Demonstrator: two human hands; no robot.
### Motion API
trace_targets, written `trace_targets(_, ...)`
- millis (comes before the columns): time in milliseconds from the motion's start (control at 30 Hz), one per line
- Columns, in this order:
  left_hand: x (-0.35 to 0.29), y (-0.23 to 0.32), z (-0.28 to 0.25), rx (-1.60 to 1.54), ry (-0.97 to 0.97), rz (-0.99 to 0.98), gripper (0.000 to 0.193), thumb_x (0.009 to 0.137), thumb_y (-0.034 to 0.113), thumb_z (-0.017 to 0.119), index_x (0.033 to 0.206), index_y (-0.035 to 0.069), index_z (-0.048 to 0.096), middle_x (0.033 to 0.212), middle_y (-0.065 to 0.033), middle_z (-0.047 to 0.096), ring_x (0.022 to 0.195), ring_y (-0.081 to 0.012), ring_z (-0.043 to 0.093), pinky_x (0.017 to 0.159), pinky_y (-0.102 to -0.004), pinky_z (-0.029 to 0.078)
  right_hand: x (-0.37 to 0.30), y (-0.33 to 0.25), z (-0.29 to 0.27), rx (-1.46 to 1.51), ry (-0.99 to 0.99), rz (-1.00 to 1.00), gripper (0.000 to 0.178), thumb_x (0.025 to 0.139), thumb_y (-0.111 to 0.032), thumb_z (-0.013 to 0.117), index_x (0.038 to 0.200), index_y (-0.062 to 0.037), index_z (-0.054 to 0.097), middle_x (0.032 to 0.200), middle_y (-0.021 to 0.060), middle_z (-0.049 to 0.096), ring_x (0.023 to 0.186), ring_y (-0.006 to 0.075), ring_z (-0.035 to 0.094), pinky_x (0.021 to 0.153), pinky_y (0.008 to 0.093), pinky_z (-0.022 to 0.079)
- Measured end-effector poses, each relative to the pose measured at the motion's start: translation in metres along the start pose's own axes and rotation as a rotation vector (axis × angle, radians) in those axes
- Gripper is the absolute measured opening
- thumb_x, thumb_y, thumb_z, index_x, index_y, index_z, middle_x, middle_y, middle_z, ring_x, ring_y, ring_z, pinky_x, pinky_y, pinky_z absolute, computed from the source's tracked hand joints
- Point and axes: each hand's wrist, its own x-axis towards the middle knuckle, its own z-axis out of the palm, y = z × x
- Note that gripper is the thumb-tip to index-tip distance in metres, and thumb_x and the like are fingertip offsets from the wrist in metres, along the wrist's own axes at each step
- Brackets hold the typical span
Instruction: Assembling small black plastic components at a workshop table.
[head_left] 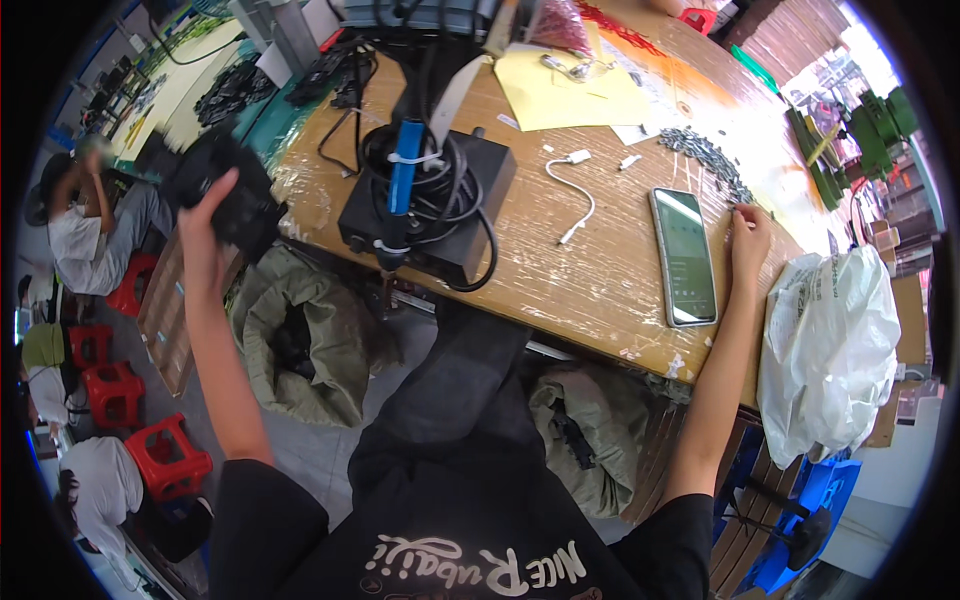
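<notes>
Black and blurred, a bundle of small parts (245, 205) is hanging in your left hand (207, 208), near the left end of the wooden counter (530, 270). Your thumb is pressing along its near side while the other fingers are hiding behind it. Your right hand (750, 240) is resting at the counter's right side with its fingers curling inward; whether they are pinching a piece, you cannot tell from this view. Small dark pieces (705, 150) are lying scattered just beyond those fingertips. A phone (685, 260) is lying just left of that hand, and a short white cable (585, 205) is curving further left. Between your hands, a black box (497, 162) is sitting under coiled cable and a blue-handled tool (405, 165). Yellow paper (560, 95) is covering part of the far side. A white plastic bag (830, 350) is bulging at the right edge. Below, two grey-green sacks (322, 392) are standing open. On the far left, people (85, 235) are sitting near red stools (170, 455).
</notes>
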Motion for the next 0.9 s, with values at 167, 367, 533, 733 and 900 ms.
trace_targets(167, 0.056, -0.005, 0.066, 0.17, -0.341, -0.126, 0.033, 0.07, 0.021, 0.066, 0.098, 0.006, 0.057, 0.089, 0.0007, 0.058, 0.084, -0.0098, 0.053, 0.077, -0.0241, 0.039, 0.003, -0.003, 0.004, 0.027, 0.002, 0.021, 0.015, 0.076, -0.013, 0.054, 0.086, -0.005, 0.061, 0.077, 0.009, 0.06, 0.071, 0.0187, 0.056, 0.066, 0.0282, 0.043)
trace_targets(367, 0.107, -0.049, 0.091, 0.53, -0.435, -0.045, 0.036, 0.074, 0.031, 0.061, 0.096, 0.003, 0.058, 0.089, -0.0021, 0.058, 0.083, -0.0117, 0.052, 0.077, -0.024, 0.037, 0.004, -0.009, 0.004, 0.003, 0.002, 0.026, 0.015, 0.075, -0.014, 0.053, 0.086, -0.0078, 0.061, 0.075, 0.0071, 0.059, 0.066, 0.0182, 0.055, 0.062, 0.0295, 0.042)
trace_targets(533, 0.127, -0.081, 0.079, 0.685, -0.447, 0.188, 0.037, 0.076, 0.029, 0.058, 0.1, 0.0, 0.054, 0.094, -0.0095, 0.058, 0.086, -0.018, 0.054, 0.079, -0.0274, 0.039, 0.004, -0.008, 0.003, -0.036, 0.007, 0.04, 0.016, 0.074, -0.016, 0.053, 0.086, -0.0092, 0.061, 0.074, 0.005, 0.06, 0.065, 0.0186, 0.055, 0.06, 0.0296, 0.042)
trace_targets(733, 0.101, -0.068, 0.062, 0.739, -0.114, 0.39, 0.038, 0.081, 0.03, 0.056, 0.104, 0.0, 0.05, 0.099, -0.0122, 0.055, 0.089, -0.0184, 0.053, 0.079, -0.0273, 0.04, -0.001, -0.019, 0.004, 0.012, -0.016, 0.09, 0.015, 0.075, -0.014, 0.053, 0.085, -0.0079, 0.061, 0.071, 0.0024, 0.057, 0.063, 0.0149, 0.054, 0.058, 0.0273, 0.042)
trace_targets(900, 0.026, -0.101, -0.06, 0.372, 0.276, 0.406, 0.027, 0.085, 0.021, 0.053, 0.104, 0.002, 0.046, 0.083, -0.004, 0.051, 0.068, -0.0092, 0.047, 0.057, -0.0196, 0.039, 0.003, 0.001, 0.0, 0.023, 0.001, -0.007, 0.014, 0.075, -0.012, 0.054, 0.086, -0.0063, 0.061, 0.069, 0.0033, 0.056, 0.058, 0.0109, 0.051, 0.053, 0.0238, 0.04)
